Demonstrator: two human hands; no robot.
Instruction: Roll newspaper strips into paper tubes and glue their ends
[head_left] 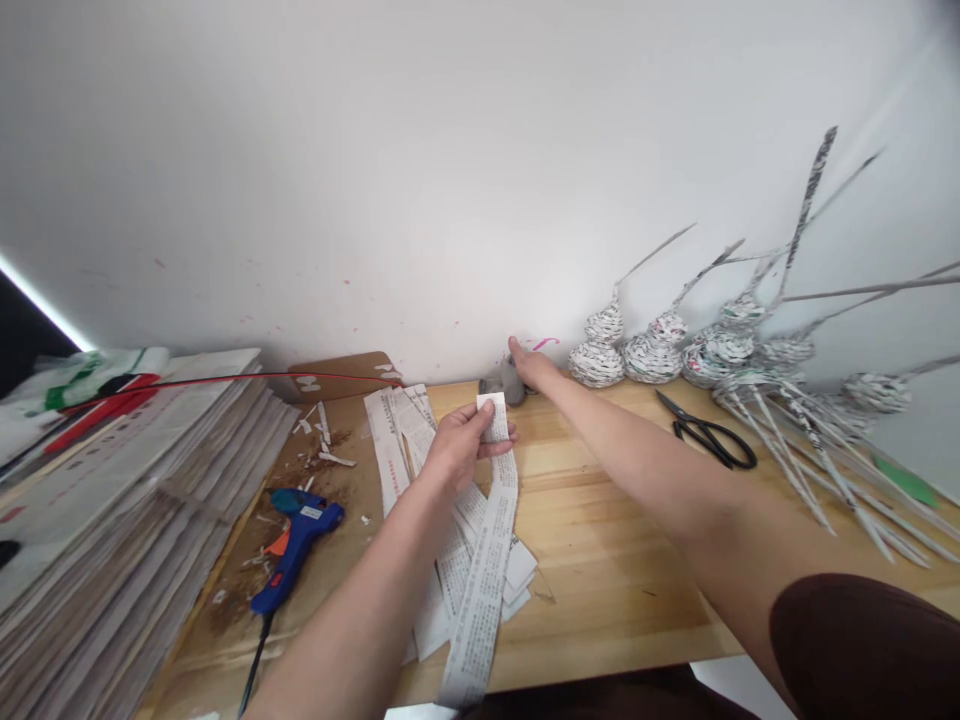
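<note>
My left hand [469, 440] pinches the top end of a long printed newspaper strip [480, 570] between thumb and fingers. The strip hangs down past the table's front edge. Under it lie several more cut newspaper strips [401, 450], spread in a loose pile. My right hand [529, 365] reaches to the back of the table by the wall, at a small grey object [511, 382] whose kind I cannot make out. One finger or thumb of that hand points up; the others are hidden, so its grip does not show.
A blue glue gun [300, 550] lies left on a stained board [349, 490] with paper scraps. A tall newspaper stack [150, 500] stands farther left. Black scissors [709, 435] lie at right, before several woven paper gourd shapes [596, 362] and rolled paper sticks [847, 480].
</note>
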